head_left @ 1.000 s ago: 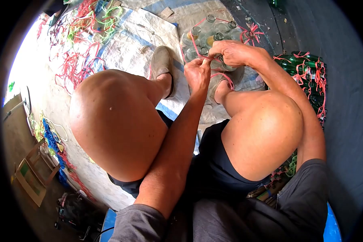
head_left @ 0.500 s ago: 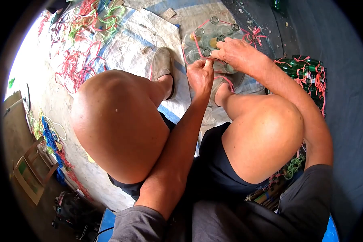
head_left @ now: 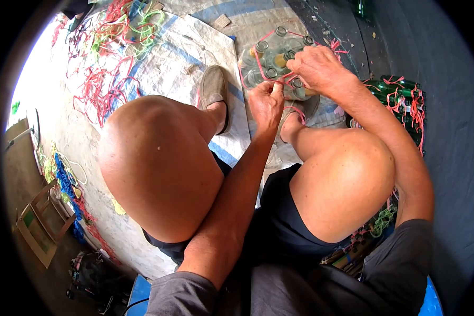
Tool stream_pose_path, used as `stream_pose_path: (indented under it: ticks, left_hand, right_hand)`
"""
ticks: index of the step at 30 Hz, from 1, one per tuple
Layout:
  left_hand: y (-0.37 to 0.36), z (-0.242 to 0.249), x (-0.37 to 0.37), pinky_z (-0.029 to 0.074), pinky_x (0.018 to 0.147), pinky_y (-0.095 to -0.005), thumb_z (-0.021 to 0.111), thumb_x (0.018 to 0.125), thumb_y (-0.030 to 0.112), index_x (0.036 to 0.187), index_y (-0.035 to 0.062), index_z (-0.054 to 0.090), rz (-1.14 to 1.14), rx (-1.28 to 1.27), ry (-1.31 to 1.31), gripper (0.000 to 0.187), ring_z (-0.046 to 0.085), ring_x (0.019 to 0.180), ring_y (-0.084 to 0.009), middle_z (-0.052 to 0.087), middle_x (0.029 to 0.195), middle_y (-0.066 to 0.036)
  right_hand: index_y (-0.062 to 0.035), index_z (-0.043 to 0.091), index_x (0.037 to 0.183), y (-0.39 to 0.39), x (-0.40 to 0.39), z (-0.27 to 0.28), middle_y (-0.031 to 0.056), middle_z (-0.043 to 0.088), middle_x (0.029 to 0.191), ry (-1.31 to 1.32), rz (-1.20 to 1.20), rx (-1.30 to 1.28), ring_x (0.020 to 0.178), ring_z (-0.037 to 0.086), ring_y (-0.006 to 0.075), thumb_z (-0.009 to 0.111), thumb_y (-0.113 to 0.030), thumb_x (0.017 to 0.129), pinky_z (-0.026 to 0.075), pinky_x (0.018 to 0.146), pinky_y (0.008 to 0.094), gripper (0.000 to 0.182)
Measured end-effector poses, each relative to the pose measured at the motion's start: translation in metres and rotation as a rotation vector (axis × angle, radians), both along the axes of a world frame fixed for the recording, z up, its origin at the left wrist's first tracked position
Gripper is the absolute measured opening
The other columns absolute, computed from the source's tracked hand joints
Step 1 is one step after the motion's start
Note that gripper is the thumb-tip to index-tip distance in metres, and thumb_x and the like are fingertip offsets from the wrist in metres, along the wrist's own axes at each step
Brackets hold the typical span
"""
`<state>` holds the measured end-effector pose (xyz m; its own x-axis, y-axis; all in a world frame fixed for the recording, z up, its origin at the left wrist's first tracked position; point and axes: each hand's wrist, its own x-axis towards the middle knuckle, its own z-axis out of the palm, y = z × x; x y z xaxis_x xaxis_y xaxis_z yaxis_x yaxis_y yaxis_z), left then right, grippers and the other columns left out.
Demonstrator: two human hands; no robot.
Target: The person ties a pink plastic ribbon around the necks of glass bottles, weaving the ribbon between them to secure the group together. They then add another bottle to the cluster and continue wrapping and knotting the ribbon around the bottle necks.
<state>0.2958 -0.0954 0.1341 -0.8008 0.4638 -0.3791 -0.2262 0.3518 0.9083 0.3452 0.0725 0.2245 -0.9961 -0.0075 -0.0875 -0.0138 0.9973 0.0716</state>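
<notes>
Several clear glass bottles (head_left: 271, 73) stand upright in a cluster on the floor sheet between my feet. Pink plastic string (head_left: 259, 64) runs around their necks and along the outside of the group. My left hand (head_left: 267, 105) is at the near side of the cluster, thumb and fingers pinched on the string. Over the right side of the bottles, my right hand (head_left: 318, 68) has its fingers closed on the string too, a short stretch showing between the hands. My right hand hides part of the bottles behind it.
Green bottles (head_left: 405, 100) tied with pink string lie at the right. Loose pink and green string (head_left: 97, 89) is heaped on the sheet at the upper left. My shoe (head_left: 213, 87) is left of the clear bottles. A dark cloth (head_left: 447, 158) covers the right side.
My right hand has moved right and slightly up, away from my left hand, opening a gap with string across it. My left hand has shifted slightly right and down.
</notes>
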Motion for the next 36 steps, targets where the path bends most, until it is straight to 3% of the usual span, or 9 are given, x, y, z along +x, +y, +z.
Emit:
stream_pose_path:
  ticks: [3, 9, 13, 14, 22, 26, 29, 32, 36]
  left_hand:
    - [0.000, -0.004, 0.002, 0.049, 0.057, -0.0354, 0.074, 0.092, 0.028, 0.088, -0.0032, 0.078, 0.003, 0.040, 0.002, 0.032, 0.063, 0.057, -0.0154, 0.070, 0.064, -0.014]
    - [-0.001, 0.001, 0.001, 0.051, 0.060, -0.0347, 0.070, 0.092, 0.024, 0.089, -0.0048, 0.076, -0.028, 0.081, 0.032, 0.029, 0.067, 0.060, -0.0168, 0.072, 0.067, -0.014]
    - [-0.001, 0.015, 0.000, 0.051, 0.060, -0.0341, 0.068, 0.093, 0.022, 0.090, -0.0059, 0.076, -0.047, 0.069, 0.041, 0.029, 0.068, 0.062, -0.0169, 0.072, 0.068, -0.014]
    - [0.000, 0.010, 0.001, 0.044, 0.057, -0.0303, 0.071, 0.093, 0.021, 0.090, -0.0087, 0.073, -0.020, 0.142, -0.029, 0.030, 0.052, 0.063, -0.0083, 0.060, 0.064, -0.004]
    - [0.001, -0.001, 0.005, 0.035, 0.054, -0.0264, 0.066, 0.098, 0.014, 0.088, -0.0067, 0.071, -0.019, 0.197, -0.049, 0.023, 0.044, 0.062, -0.0047, 0.054, 0.068, 0.006]
    - [0.000, 0.006, 0.006, 0.033, 0.053, -0.0256, 0.067, 0.100, 0.015, 0.089, -0.0043, 0.071, -0.012, 0.186, 0.022, 0.023, 0.043, 0.063, -0.0030, 0.052, 0.068, 0.006]
    - [0.001, -0.001, 0.008, 0.034, 0.054, -0.0261, 0.066, 0.101, 0.016, 0.091, -0.0043, 0.072, -0.007, 0.240, -0.071, 0.024, 0.043, 0.063, -0.0035, 0.052, 0.068, 0.006]
    - [0.002, -0.002, 0.008, 0.040, 0.051, -0.0303, 0.066, 0.099, 0.014, 0.087, -0.0053, 0.070, 0.010, 0.223, -0.014, 0.024, 0.048, 0.057, -0.0076, 0.058, 0.060, -0.004]
    - [0.003, -0.001, 0.009, 0.038, 0.052, -0.0290, 0.065, 0.100, 0.015, 0.089, -0.0047, 0.071, 0.022, 0.208, -0.016, 0.023, 0.047, 0.058, -0.0065, 0.057, 0.063, -0.001]
  right_hand:
    - [-0.0066, 0.070, 0.089, 0.002, -0.005, 0.015, 0.0143, 0.071, 0.086, -0.132, -0.098, -0.055, 0.089, 0.071, 0.0356, 0.071, -0.010, 0.078, 0.056, 0.078, 0.0467, 0.012]
    - [-0.0050, 0.070, 0.085, 0.009, -0.003, 0.025, 0.0174, 0.072, 0.082, -0.006, -0.039, -0.037, 0.084, 0.073, 0.0378, 0.070, -0.011, 0.078, 0.056, 0.073, 0.0513, 0.010]
    - [-0.0059, 0.070, 0.083, 0.016, -0.013, 0.034, 0.0178, 0.072, 0.080, -0.093, -0.071, -0.054, 0.082, 0.073, 0.0389, 0.071, -0.014, 0.078, 0.056, 0.072, 0.0516, 0.009]
    - [-0.0059, 0.070, 0.082, 0.018, -0.012, 0.035, 0.0180, 0.072, 0.079, -0.085, -0.067, -0.036, 0.081, 0.073, 0.0392, 0.071, -0.015, 0.078, 0.056, 0.072, 0.0516, 0.010]
    - [-0.0044, 0.063, 0.079, 0.037, -0.018, 0.024, 0.0181, 0.069, 0.075, -0.073, -0.090, -0.090, 0.076, 0.070, 0.0412, 0.071, -0.015, 0.081, 0.054, 0.066, 0.0522, 0.014]
    - [-0.0053, 0.058, 0.081, 0.040, -0.019, 0.010, 0.0162, 0.068, 0.076, -0.015, -0.063, -0.114, 0.076, 0.069, 0.0407, 0.072, -0.013, 0.080, 0.052, 0.063, 0.0527, 0.015]
    - [-0.0060, 0.057, 0.083, 0.043, -0.023, 0.016, 0.0148, 0.068, 0.080, -0.006, -0.040, -0.123, 0.079, 0.069, 0.0399, 0.070, -0.011, 0.081, 0.052, 0.065, 0.0516, 0.014]
    - [-0.0063, 0.057, 0.085, 0.051, -0.025, 0.011, 0.0143, 0.069, 0.081, 0.000, -0.035, -0.125, 0.079, 0.069, 0.0397, 0.069, -0.011, 0.083, 0.053, 0.065, 0.0507, 0.013]
    - [-0.0061, 0.057, 0.087, 0.052, -0.029, 0.008, 0.0144, 0.069, 0.082, -0.014, -0.046, -0.139, 0.079, 0.069, 0.0400, 0.069, -0.010, 0.084, 0.052, 0.064, 0.0504, 0.013]
